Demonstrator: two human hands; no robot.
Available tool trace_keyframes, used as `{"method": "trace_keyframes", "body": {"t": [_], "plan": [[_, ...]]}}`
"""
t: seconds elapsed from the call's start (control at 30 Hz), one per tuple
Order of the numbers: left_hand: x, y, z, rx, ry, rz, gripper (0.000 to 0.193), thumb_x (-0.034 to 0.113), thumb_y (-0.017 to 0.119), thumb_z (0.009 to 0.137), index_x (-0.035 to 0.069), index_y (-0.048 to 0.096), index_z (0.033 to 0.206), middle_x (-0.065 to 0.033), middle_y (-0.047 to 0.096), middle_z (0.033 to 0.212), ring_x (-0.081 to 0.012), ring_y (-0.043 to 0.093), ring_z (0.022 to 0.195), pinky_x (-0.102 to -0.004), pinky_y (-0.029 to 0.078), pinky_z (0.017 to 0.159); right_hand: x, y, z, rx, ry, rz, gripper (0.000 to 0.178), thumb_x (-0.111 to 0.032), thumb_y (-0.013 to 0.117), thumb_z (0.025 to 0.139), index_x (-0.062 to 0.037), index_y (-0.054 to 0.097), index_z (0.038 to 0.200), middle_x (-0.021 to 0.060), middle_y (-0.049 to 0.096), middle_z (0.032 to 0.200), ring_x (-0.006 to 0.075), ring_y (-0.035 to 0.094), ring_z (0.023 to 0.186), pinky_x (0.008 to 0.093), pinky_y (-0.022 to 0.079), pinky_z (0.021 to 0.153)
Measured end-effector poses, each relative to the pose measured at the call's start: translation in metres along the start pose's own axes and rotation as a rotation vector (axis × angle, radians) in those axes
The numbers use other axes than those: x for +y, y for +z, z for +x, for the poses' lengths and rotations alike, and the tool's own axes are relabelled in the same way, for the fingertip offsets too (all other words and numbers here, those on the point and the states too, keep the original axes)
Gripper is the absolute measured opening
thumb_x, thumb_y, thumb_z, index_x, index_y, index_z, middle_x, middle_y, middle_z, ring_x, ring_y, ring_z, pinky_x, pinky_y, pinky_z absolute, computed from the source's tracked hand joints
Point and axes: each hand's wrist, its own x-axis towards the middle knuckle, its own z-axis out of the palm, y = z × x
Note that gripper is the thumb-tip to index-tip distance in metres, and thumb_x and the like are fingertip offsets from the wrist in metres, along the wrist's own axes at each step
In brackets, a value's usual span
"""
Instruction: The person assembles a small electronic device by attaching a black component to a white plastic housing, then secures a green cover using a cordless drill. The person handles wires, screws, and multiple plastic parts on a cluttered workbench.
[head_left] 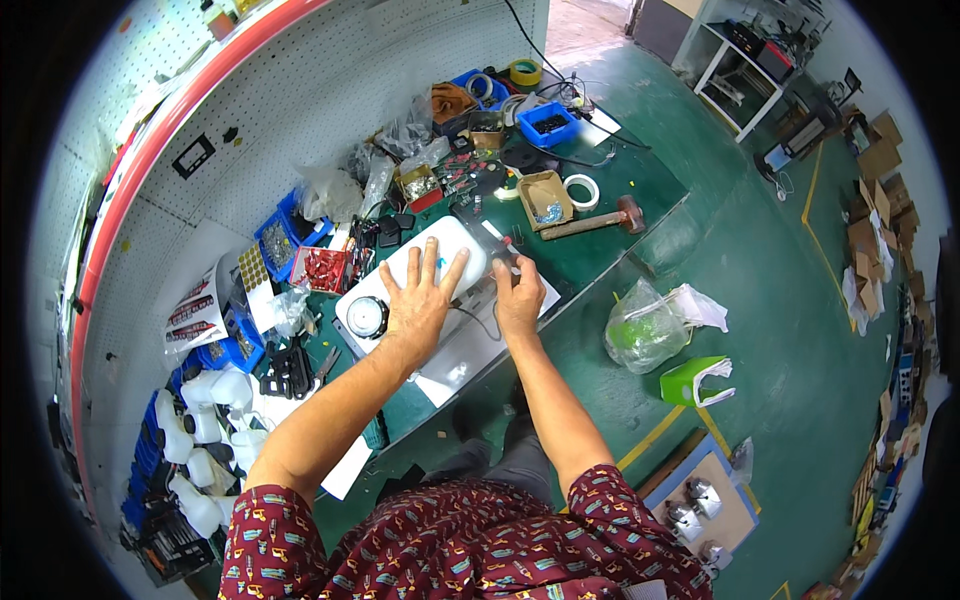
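Observation:
A long white plastic housing [405,265] with rounded corners lies on the green workbench [590,240]. A round silver-and-black part [367,317] sits at its near left end. My left hand [418,305] is flat on the housing with its fingers spread. At the far right end of the housing, my right hand [518,297] has its thumb and fingers drawn together. What they pinch, if anything, is too small to make out. A small red-tipped piece [507,241] shows just beyond those fingertips. A thin grey cable [480,318] runs between the two hands.
A wooden-handled hammer [597,222] lies near the bench's right edge. Beyond the housing are a cardboard tray [545,200], a tape roll [581,190] and a blue bin [548,124]. A red-filled box [321,269], scissors [327,364] and several white bottles [200,508] stand left.

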Motion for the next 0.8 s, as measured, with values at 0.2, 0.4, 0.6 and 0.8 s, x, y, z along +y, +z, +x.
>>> {"method": "trace_keyframes", "body": {"t": [0.2, 0.4, 0.6, 0.8], "plan": [[-0.001, 0.011, 0.001, 0.054, -0.001, -0.006, 0.103, -0.004, 0.070, 0.078, 0.031, 0.026, 0.164, -0.0235, 0.024, 0.166, -0.0447, 0.029, 0.151, -0.0784, 0.023, 0.111, -0.014, -0.010, 0.003, -0.146, 0.144, 0.108, 0.031, -0.014, 0.075, 0.091, 0.0032, 0.064, 0.114, 0.0184, 0.069, 0.105, 0.0324, 0.071, 0.088, 0.0416, 0.056, 0.076], [-0.001, 0.005, 0.002, -0.044, -0.013, 0.025, 0.096, -0.001, 0.066, 0.087, 0.031, 0.021, 0.165, -0.0235, 0.022, 0.167, -0.0437, 0.029, 0.151, -0.0791, 0.023, 0.111, -0.037, 0.002, 0.007, -0.026, 0.151, -0.268, 0.027, -0.018, 0.074, 0.087, -0.0005, 0.061, 0.103, 0.0196, 0.069, 0.103, 0.0423, 0.066, 0.097, 0.0518, 0.051, 0.083], [0.002, -0.001, 0.007, -0.037, -0.001, 0.042, 0.105, 0.005, 0.076, 0.081, 0.030, 0.019, 0.166, -0.0230, 0.022, 0.167, -0.0436, 0.029, 0.150, -0.0789, 0.024, 0.111, -0.014, 0.013, 0.018, 0.122, 0.064, -0.218, 0.031, -0.020, 0.079, 0.084, -0.0002, 0.060, 0.100, 0.0187, 0.069, 0.099, 0.0390, 0.067, 0.091, 0.0474, 0.052, 0.080], [-0.003, 0.006, 0.002, -0.034, -0.021, 0.028, 0.119, 0.004, 0.084, 0.068, 0.029, 0.020, 0.165, -0.0232, 0.022, 0.166, -0.0448, 0.027, 0.151, -0.0783, 0.024, 0.112, 0.009, -0.037, 0.003, -0.084, 0.208, 0.301, 0.046, -0.022, 0.071, 0.094, 0.0012, 0.060, 0.133, 0.0143, 0.073, 0.107, 0.0166, 0.069, 0.082, 0.0317, 0.056, 0.075]]}}
